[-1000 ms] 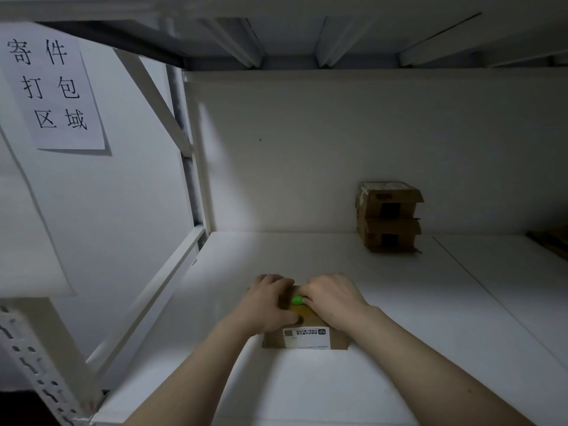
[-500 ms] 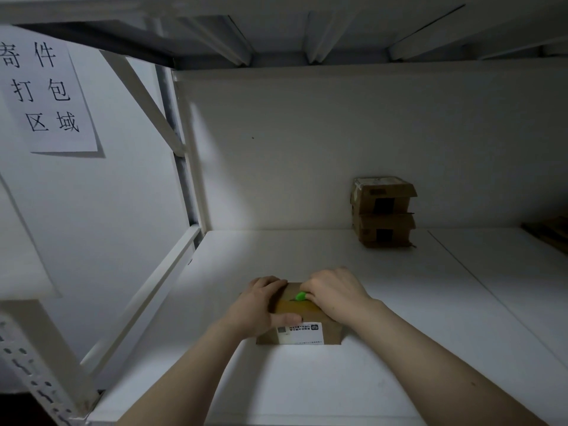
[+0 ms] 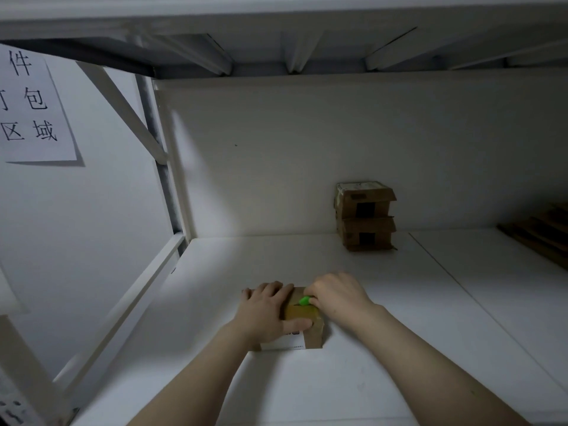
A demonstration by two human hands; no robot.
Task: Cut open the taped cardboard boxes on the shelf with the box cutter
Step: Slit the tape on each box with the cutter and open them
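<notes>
The left hand [image 3: 264, 312] has slid leftward, baring more taped top, and presses flat on the cardboard box [image 3: 313, 336] near the front of the shelf [image 3: 338, 392]. The right hand [image 3: 338, 298] pinches the green box cutter [image 3: 305, 300], its blade indistinct. The stacked boxes [image 3: 364, 216] behind hide their contents.

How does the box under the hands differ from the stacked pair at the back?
The near box sits alone at the front of the shelf; the stacked pair stands against the back wall. The left hand rests on the near box and the right hand holds a green cutter to its top; the pair is untouched. Both are brown cardboard.
</notes>
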